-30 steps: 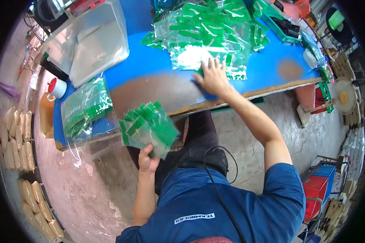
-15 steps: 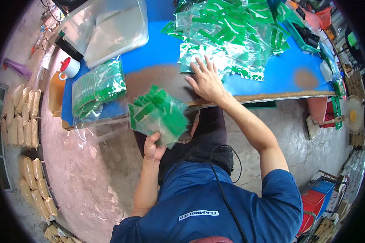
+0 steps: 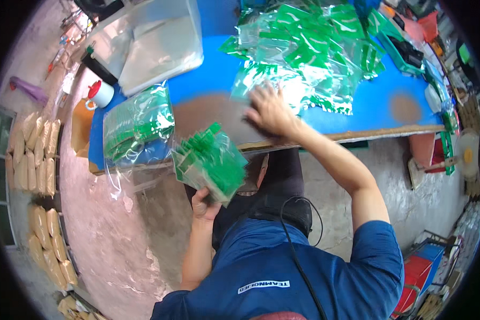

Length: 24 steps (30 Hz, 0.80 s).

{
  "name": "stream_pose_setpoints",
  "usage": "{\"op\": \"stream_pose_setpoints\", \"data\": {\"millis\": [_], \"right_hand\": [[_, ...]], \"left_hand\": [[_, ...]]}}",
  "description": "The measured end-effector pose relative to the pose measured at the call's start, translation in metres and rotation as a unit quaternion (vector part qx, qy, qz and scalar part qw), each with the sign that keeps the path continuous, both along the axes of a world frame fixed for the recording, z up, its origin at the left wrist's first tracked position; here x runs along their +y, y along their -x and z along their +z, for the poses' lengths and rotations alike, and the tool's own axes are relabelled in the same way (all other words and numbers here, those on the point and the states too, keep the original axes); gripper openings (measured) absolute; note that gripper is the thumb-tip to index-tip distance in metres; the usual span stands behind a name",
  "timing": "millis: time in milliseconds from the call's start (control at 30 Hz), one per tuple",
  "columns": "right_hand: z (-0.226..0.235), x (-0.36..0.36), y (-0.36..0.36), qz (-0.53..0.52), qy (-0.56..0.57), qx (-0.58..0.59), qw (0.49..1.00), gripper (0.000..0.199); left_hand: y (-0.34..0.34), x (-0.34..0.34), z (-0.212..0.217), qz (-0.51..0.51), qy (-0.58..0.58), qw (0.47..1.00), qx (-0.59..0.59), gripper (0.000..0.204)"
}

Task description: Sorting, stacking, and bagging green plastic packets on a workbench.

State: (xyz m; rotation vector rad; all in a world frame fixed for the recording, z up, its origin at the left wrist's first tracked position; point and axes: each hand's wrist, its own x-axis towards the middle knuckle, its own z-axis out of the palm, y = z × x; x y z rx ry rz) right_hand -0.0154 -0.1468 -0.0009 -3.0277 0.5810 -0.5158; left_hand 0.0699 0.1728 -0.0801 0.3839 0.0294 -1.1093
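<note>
My left hand (image 3: 205,207) is closed on the lower end of a fanned stack of green-and-clear plastic bags (image 3: 213,162), held just off the near edge of the table. At the near side of a large heap of similar bags (image 3: 309,48), my right hand (image 3: 273,111) reaches over the table, palm down. Motion smears its fingers, so whether they grip a bag cannot be seen. Glossy bags (image 3: 272,80) lie right by those fingertips. Left of the held stack, a clear plastic bag packed with rows of green packets (image 3: 138,125) rests on the table.
The blue tabletop (image 3: 208,64) has worn brown patches. At its far left stand a translucent bin (image 3: 160,48) and a white mug with a red lid (image 3: 100,95). A teal tray (image 3: 394,48) sits far right. Brown packages (image 3: 34,154) are stacked at left.
My right hand's fingers have drawn in and blurred at the heap's near edge. The stack in my left hand has tilted slightly. The whole view has shifted a little.
</note>
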Motion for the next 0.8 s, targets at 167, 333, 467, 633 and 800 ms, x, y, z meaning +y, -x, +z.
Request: {"op": "stream_pose_setpoints", "data": {"millis": [167, 333, 467, 633, 800], "right_hand": [[0.023, 0.060, 0.026, 0.306, -0.278, -0.079, 0.907, 0.031], [0.007, 0.009, 0.016, 0.188, -0.097, -0.073, 0.975, 0.051], [0.011, 0.039, 0.034, 0.234, -0.056, -0.030, 0.970, 0.060], [0.027, 0.012, 0.075, 0.181, -0.083, -0.142, 0.970, 0.057], [0.019, -0.054, 0.096, -0.129, 0.135, -0.026, 0.982, 0.064]], "left_hand": [[0.003, 0.003, 0.012, 0.000, -0.031, 0.999, -0.017, 0.067], [-0.003, 0.006, -0.013, 0.007, -0.078, 0.997, -0.004, 0.063], [-0.003, 0.031, 0.008, 0.013, -0.057, 0.998, -0.036, 0.065], [-0.005, 0.040, -0.003, -0.015, -0.043, 0.999, -0.029, 0.066], [-0.007, -0.022, 0.040, -0.045, -0.040, 0.997, -0.045, 0.060]]}}
